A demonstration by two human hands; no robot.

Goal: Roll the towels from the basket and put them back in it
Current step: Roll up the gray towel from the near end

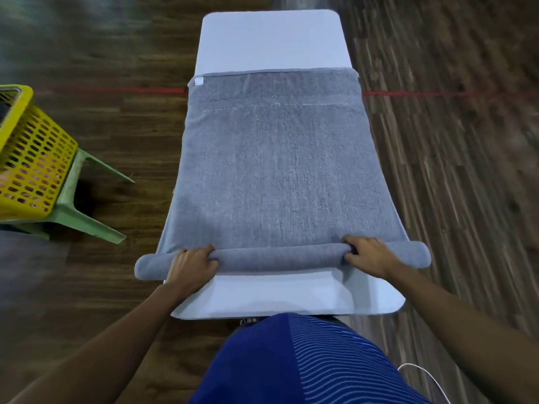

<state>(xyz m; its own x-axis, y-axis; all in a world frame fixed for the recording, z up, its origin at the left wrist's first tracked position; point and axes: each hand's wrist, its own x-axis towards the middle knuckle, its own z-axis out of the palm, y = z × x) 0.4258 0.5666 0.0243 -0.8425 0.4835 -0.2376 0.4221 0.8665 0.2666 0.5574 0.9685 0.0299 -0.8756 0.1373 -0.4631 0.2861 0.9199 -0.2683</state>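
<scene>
A grey towel (277, 158) lies flat along a narrow white table (271, 39), its sides hanging over both long edges. The near end is rolled into a thin tube across the table. My left hand (192, 265) grips the roll near its left end, fingers curled over the top. My right hand (370, 255) grips the roll near its right end the same way. A yellow perforated basket (32, 158) stands at the far left, cut off by the frame edge; its inside is not visible.
The basket rests on a green plastic stool (78, 205) to the left of the table. Dark wooden floor surrounds the table, with a red line (423, 94) across it. A white cable (423, 374) lies near my right side.
</scene>
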